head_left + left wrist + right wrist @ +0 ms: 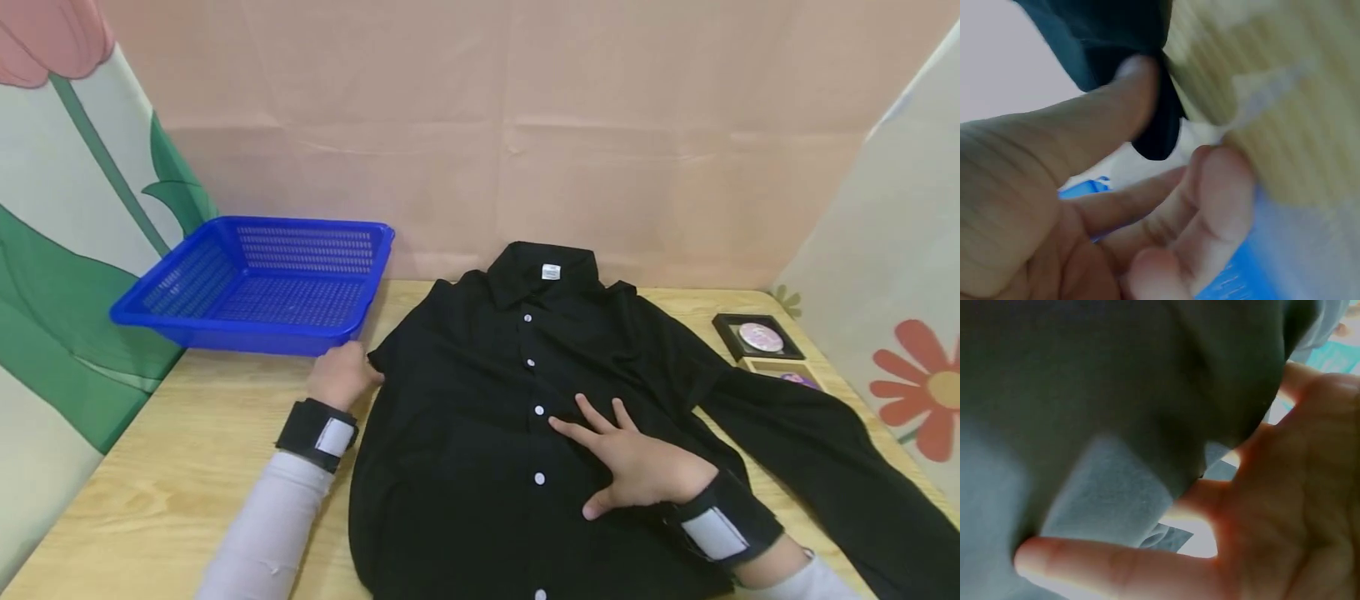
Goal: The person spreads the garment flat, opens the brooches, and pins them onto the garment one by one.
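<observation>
Blue plastic basket, far left: left hand just beside, could bump it if we pull outward. That hand curled at left edge of black button-up shirt, middle of bench; firm hold or not, we cannot tell, so cloth could slip. Right hand spread wide on shirt front; uneven pressure could crease it. Hidden: sleeve on left. Blurred: left wrist view. Cut off: hem, end of right-side sleeve.

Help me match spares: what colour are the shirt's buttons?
The buttons are white, clearest in the head view.
</observation>
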Motion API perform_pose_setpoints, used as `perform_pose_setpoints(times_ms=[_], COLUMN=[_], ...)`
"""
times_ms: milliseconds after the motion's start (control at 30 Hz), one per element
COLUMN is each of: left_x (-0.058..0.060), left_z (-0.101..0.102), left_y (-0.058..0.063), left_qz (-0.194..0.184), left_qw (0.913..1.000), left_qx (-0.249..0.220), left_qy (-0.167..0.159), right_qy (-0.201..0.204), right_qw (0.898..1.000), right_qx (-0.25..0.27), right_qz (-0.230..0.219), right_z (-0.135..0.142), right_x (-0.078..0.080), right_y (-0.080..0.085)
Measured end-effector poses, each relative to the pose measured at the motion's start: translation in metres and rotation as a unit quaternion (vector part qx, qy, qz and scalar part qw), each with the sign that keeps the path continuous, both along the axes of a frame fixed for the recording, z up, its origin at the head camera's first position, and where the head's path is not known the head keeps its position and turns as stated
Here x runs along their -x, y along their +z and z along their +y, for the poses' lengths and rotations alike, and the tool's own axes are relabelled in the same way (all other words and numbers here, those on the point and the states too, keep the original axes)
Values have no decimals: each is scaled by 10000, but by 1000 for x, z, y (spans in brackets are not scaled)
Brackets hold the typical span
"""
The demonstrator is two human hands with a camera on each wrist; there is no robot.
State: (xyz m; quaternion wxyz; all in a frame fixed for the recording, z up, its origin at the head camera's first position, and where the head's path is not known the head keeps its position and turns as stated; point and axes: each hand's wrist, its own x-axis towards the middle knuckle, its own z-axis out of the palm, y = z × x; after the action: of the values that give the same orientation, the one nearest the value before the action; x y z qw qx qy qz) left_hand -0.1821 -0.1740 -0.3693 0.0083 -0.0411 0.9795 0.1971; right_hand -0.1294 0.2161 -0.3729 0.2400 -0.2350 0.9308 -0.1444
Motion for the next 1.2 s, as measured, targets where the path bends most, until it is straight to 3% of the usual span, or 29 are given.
perform_pose_setpoints(times_ms=[100, 333, 433, 533, 700, 833, 933, 1000, 1033, 1067, 1100, 1133, 1200], left_x=[-1, 0, -3, -14, -23, -15, -10, -9, -11, -14, -19, -24, -40], left_z=[4, 12, 16, 24, 30, 15, -1, -7, -8, -8, -8, -7, -8], left_y=[1, 8, 15, 32, 81, 119, 138, 144, 143, 141, 136, 130, 113], left_qz=[81, 250, 889, 1688, 3080, 3945, 4436, 4728, 4797, 4733, 4470, 4095, 3112], left_qw=[9996, 9996, 9956, 9843, 9472, 9047, 8616, 8271, 8152, 8129, 8238, 8405, 8883], left_qx=[249, -117, -218, -249, 285, 1047, 1618, 1892, 1952, 1960, 1888, 1776, 1421], left_qy=[141, 87, -209, -460, -843, -1218, -1861, -2380, -2593, -2769, -2932, -3071, -3065], right_qy=[-16, -218, -213, -69, 34, 60, 126, 157, 164, 164, 164, 169, 171], right_qw=[10000, 9994, 9994, 9997, 9999, 9999, 9998, 9998, 9998, 9998, 9998, 9998, 9998], right_qx=[19, 107, 137, 133, 104, 68, 67, 52, 49, 38, 27, 38, 39], right_qz=[-53, -236, -246, -167, -89, -121, -117, -84, -74, -63, -59, -68, -94], right_z=[-3, -1, 0, -1, 1, 4, 6, 7, 7, 7, 7, 7, 6], right_x=[0, -1, -1, 0, 1, 1, 2, 3, 4, 4, 4, 4, 3], right_y=[0, 3, 4, 4, 2, 3, 4, 5, 5, 5, 5, 5, 4])
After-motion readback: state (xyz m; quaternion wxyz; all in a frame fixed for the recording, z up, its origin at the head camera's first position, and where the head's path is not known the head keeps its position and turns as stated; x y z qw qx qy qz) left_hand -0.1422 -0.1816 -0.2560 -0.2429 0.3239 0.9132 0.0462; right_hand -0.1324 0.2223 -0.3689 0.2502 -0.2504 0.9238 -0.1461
